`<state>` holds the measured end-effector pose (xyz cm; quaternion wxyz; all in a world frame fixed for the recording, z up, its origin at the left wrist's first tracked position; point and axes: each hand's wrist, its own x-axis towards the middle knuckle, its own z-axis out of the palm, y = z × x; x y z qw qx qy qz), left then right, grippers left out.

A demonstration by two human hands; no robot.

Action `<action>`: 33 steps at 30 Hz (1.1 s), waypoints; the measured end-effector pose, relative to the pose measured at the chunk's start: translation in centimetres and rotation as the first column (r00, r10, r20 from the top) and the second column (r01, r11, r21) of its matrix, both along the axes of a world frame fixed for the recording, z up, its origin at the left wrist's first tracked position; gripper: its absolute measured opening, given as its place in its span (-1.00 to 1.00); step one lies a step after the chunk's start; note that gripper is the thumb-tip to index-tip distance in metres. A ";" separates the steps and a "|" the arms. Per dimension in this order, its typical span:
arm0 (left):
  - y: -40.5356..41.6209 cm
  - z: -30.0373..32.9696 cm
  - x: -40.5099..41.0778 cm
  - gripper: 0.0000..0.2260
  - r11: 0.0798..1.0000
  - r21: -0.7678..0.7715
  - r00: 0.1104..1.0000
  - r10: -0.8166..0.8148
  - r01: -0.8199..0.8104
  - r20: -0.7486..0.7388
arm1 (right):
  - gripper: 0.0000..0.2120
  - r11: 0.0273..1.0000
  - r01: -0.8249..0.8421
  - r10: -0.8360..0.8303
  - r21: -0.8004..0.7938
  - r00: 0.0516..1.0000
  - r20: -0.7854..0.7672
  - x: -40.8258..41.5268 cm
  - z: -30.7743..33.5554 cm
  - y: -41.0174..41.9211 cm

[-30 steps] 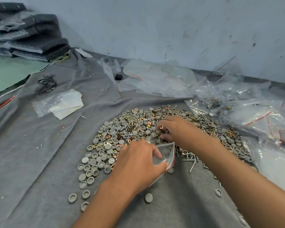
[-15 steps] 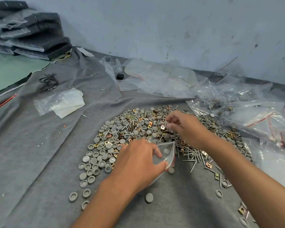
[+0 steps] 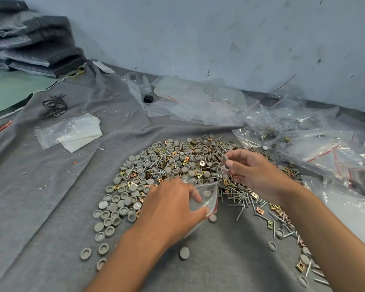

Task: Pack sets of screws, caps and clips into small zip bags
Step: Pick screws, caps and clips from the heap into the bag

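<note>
Grey felt covers the worktop (image 3: 40,197), probably so the loose heap of caps (image 3: 122,205), brass-coloured clips (image 3: 201,163) and screws (image 3: 240,197) stays put within reach of both hands. The left hand (image 3: 169,209) is closed on a small clear zip bag (image 3: 207,197) at the near edge of the heap, thumb and fingers apparently spreading its mouth toward the parts so they can drop straight in (one cap seems to lie inside already). The right hand (image 3: 251,171) hovers just above the heap beyond the bag, pinching grey caps between thumb and fingertips, its other fingers loosely curled; filled bags (image 3: 325,148) lie to the right
</note>
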<state>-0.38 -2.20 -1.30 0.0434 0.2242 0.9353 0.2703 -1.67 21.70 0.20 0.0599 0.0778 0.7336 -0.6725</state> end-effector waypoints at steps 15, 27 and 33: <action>0.0 -0.2 0.3 -0.48 0.999 0.018 0.997 -0.032 0.033 -0.066 | -0.82 0.671 0.286 0.274 0.684 0.761 -0.587 7.2 -0.9 -6.1; -2.9 1.5 -2.0 -0.50 0.955 0.294 0.999 0.049 -0.046 -0.002 | -0.74 0.518 -0.061 0.236 0.853 0.969 -0.074 7.2 -5.3 -4.7; -2.9 1.2 -1.9 -0.47 0.961 0.275 0.999 0.042 -0.037 -0.012 | -0.93 0.530 -0.026 0.175 0.848 0.981 -0.080 7.2 -5.6 -4.6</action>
